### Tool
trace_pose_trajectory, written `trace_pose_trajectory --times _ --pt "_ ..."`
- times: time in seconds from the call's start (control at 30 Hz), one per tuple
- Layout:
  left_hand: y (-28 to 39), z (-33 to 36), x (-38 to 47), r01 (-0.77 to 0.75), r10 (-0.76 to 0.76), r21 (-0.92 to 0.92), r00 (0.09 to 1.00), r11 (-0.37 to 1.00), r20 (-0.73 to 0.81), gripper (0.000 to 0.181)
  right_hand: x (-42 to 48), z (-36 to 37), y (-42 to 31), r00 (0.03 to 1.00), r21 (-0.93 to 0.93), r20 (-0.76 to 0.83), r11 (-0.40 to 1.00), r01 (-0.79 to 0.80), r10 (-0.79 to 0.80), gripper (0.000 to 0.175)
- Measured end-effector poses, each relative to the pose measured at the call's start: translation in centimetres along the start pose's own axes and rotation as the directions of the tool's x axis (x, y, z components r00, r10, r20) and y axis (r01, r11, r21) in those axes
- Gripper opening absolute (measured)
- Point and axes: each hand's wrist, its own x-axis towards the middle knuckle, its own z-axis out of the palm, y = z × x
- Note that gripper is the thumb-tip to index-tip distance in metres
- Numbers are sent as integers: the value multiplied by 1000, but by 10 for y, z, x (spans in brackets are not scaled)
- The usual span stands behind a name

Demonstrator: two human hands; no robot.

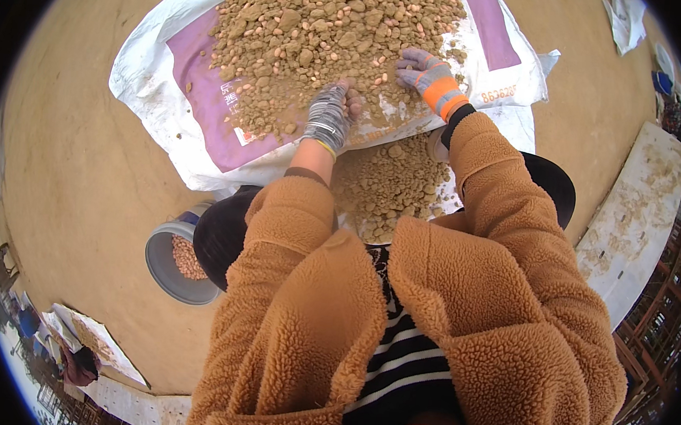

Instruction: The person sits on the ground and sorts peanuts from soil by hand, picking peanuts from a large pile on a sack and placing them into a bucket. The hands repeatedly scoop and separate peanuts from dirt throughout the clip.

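Note:
A heap of brown soil clods [305, 32] mixed with pinkish kernels, which look like peanuts, lies before me on a white and purple woven plastic sack [191, 98]. My left hand [331, 114], in a grey marled glove with bare fingertips, is at the heap's near edge. Its fingers are curled, and their inner side is hidden. To the right, my right hand [429, 82] wears a grey and orange glove, fingers bent over thinly spread soil. A small brown spot shows between its fingers; I cannot tell whether it is a held clod or soil behind.
A grey bucket [159, 259] partly filled with pinkish kernels [188, 258] stands beside my left knee. More crumbled soil [392, 186] lies below the sack's edge, between my legs. A pale slab [636, 215] runs along the right. Another person [80, 366] is at lower left.

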Motion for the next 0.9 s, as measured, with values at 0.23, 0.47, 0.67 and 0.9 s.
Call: trace_pose_trajectory --times 0.23,0.47,0.67,0.9 --pt "-2 -1 6 34 -32 -72 999 997 21 18 -16 -14 -13 994 -107 105 994 3 8 68" --pt "-4 4 3 66 -58 -78 993 995 99 28 -28 -9 -24 976 218 212 976 -4 -43 63" --pt "-12 7 1 134 -109 -133 977 982 183 40 -28 7 -24 931 349 358 935 -65 -69 45" --pt "-6 1 3 201 -95 -258 923 945 373 37 -22 8 -22 999 -244 21 968 49 -45 27"
